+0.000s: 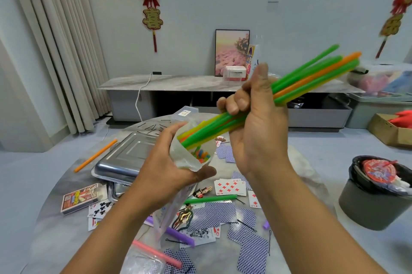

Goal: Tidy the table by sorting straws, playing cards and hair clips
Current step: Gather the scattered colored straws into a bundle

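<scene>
The right hand [256,126] grips a bundle of green, orange and yellow straws [312,75] at mid-length, its fingers [236,104] curled round them and the thumb upright beside them. The straws' lower ends sit inside the mouth of a clear plastic bag [194,157], which the left hand [165,162] holds open, its thumb pinching the rim. Below, on the bench [301,162], lie scattered playing cards [229,186], loose straws and a cartoon hair clip [201,192].
</scene>
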{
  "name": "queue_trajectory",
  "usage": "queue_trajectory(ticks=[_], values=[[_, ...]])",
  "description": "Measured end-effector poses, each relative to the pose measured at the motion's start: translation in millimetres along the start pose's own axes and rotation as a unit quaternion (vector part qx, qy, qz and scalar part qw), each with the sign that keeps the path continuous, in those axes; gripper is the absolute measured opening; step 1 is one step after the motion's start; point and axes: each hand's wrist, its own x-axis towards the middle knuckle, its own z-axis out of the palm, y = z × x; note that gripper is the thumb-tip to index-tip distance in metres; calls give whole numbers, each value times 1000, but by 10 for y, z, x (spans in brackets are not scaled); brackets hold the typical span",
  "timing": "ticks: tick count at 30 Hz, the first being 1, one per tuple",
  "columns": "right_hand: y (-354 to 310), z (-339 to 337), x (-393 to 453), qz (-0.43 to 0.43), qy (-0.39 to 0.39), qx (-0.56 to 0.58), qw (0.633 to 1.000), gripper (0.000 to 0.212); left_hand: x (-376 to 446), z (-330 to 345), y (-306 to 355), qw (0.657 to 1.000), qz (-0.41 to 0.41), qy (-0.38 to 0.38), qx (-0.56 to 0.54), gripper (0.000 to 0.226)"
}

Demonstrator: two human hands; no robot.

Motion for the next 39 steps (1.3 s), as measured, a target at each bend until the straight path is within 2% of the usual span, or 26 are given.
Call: queue_trajectory(ticks=[4, 7, 12, 16, 19, 22, 25, 26, 27, 30, 32, 34, 36, 38, 39], values=[[48, 50, -105, -24, -133, -87, 987, 25, 19, 5, -59, 999, 14, -25, 19, 94], [-8, 67, -101, -21, -181, -92, 979, 25, 16, -9, -72, 999, 28, -31, 28, 89], [-83, 68, -79, -37, -159, -84, 983, 29, 11, -13, -75, 998, 33, -31, 43, 89], [-16, 68, -138, -25, -194, -110, 974, 25, 4, 2, -55, 998, 44, -35, 41, 85], [107, 5, -187, 20, -180, -234, 955, 32, -14, 31, -48, 998, 36, -44, 14, 79], [193, -45, -240, 54, -175, -392, 902, 45, -47, 71, -41, 998, 27, -52, -10, 83], [209, -28, -268, 90, -182, -475, 856, 27, -69, 100, -15, 998, 26, -51, -26, 79], [215, -28, -261, 90, -171, -478, 857, 19, -68, 103, -7, 998, 29, -47, -19, 78], [219, -27, -250, 85, -147, -476, 863, 21, -62, 101, -16, 999, 30, -40, -11, 76], [215, -47, -202, -5, -69, -436, 897, 64, -39, 58, -61, 1000, 17, -6, 8, 82], [180, -62, -189, -69, -72, -429, 898, 69, -28, 37, -92, 999, 16, 8, 33, 92], [194, -94, -181, -74, -102, -461, 878, 51, -19, 34, -91, 999, 17, 15, 41, 95], [258, -98, -207, -19, -169, -524, 835, 27, -12, 48, -91, 999, 13, 21, 31, 92], [340, -143, -247, 19, -205, -568, 797, 38, -13, 52, -93, 999, 6, 29, 18, 89], [351, -143, -260, 23, -196, -576, 793, 48, -13, 48, -89, 999, 6, 34, 20, 87]])
